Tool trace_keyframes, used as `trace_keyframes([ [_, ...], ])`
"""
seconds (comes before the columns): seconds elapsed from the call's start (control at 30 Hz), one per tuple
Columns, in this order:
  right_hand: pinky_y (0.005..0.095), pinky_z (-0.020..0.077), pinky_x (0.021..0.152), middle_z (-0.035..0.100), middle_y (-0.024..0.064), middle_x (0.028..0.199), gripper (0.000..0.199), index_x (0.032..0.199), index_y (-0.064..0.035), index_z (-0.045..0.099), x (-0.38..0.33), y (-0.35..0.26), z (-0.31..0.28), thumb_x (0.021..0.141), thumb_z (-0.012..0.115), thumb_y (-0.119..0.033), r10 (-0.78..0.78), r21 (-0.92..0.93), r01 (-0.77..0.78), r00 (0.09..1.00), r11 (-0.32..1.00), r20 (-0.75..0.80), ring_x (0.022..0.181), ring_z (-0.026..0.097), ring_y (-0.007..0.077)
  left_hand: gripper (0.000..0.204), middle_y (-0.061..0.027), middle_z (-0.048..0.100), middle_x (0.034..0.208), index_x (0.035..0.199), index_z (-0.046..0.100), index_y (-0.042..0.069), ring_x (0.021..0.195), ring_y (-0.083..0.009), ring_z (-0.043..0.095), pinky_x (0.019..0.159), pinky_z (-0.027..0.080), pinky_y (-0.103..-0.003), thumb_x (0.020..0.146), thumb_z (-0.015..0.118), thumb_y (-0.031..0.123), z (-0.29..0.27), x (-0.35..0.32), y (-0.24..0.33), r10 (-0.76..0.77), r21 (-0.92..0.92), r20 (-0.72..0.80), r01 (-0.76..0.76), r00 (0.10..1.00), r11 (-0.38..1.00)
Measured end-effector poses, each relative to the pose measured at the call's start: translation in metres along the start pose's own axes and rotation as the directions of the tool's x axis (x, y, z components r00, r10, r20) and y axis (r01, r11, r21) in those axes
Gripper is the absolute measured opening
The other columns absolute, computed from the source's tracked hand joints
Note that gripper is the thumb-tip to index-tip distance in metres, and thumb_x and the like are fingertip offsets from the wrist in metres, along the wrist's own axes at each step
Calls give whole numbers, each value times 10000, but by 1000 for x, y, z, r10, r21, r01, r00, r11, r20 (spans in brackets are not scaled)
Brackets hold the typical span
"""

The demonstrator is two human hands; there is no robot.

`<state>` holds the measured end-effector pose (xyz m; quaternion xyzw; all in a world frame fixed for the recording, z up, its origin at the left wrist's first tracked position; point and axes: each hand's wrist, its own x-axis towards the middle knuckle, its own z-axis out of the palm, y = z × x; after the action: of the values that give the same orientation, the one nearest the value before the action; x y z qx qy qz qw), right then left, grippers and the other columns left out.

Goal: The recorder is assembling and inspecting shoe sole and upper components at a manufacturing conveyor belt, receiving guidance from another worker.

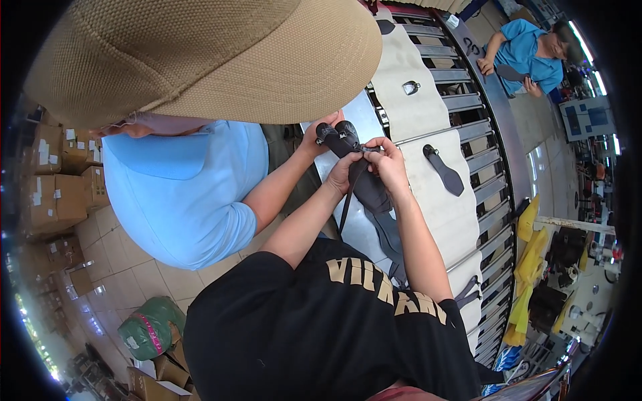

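Note:
Both my hands are at a dark sandal (369, 190), whose flat sole points back toward me. My left hand (341, 171) is closed on its strap area, with a thin dark strap (346, 208) hanging down beneath. My right hand (389, 167) pinches the strap close to the left fingertips; the exact spot is partly hidden by the fingers. Dark rounded loops (344, 132) stand at the far end. There, a co-worker's hand (314, 139) reaches in from the left beside them. More dark soles (382, 234) lie below my forearms on a pale metal surface.
A white conveyor belt (418, 110) over metal rollers (471, 130) runs along my right, carrying a dark sandal (443, 170) and other pieces. A co-worker in a tan cap (221, 60) stands close at left. Another person (531, 57) holds a sole across the belt. Cardboard boxes (57, 197) are stacked far left.

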<state>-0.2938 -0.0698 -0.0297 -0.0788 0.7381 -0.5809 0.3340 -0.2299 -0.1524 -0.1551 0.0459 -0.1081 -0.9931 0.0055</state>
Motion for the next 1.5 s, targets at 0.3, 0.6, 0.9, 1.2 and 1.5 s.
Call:
trace_keyframes([
  [0.3, 212, 366, 486, 544, -27, 609, 182, 941, -50, 599, -2, -2, 0, 773, 602, 21, -15, -25, 15, 1000, 1000, 10, 515, 483, 54, 238, -78, 641, 818, 962, 604, 1, 742, -164, 638, 746, 531, -275, 867, 549, 213, 5, 0, 2, 7, -3, -8, -7, 1000, 1000],
  [0.6, 230, 379, 492, 530, -20, 614, 298, 1057, -40, 565, -4, 11, -1, 772, 649, -45, -120, -142, 120, 993, 983, 13, 525, 486, 70, 235, -85, 649, 923, 1023, 594, 12, 821, -185, 647, 801, 532, -310, 875, 545, 188, -4, 1, -2, -11, -25, -123, 8, 992, 1000],
  [0.9, 214, 364, 510, 445, -37, 630, 545, 1277, -33, 544, -18, 4, 7, 735, 603, -15, -370, -409, 276, 913, 870, -172, 544, 419, 50, 340, -87, 642, 1089, 1229, 545, 41, 949, -183, 650, 845, 530, -311, 981, 519, 272, -34, 10, -9, -136, 71, -175, 151, 975, 986],
  [1.2, 242, 401, 502, 433, -20, 600, 538, 1278, -64, 554, -20, -8, 15, 742, 607, -53, -505, -481, 369, 843, 795, -187, 517, 450, 73, 405, -140, 666, 1109, 1238, 558, 25, 963, -201, 671, 873, 546, -350, 964, 540, 323, -78, 11, 2, -484, 50, 33, 482, 875, 875],
  [1.5, 292, 437, 529, 465, 12, 589, 529, 1259, -90, 550, -18, -11, 12, 735, 622, -74, -480, -479, 352, 860, 804, -175, 513, 497, 141, 381, -143, 681, 1072, 1198, 581, 17, 950, -219, 676, 877, 543, -368, 950, 559, 307, -72, 11, 4, -488, 7, 64, 488, 871, 873],
])
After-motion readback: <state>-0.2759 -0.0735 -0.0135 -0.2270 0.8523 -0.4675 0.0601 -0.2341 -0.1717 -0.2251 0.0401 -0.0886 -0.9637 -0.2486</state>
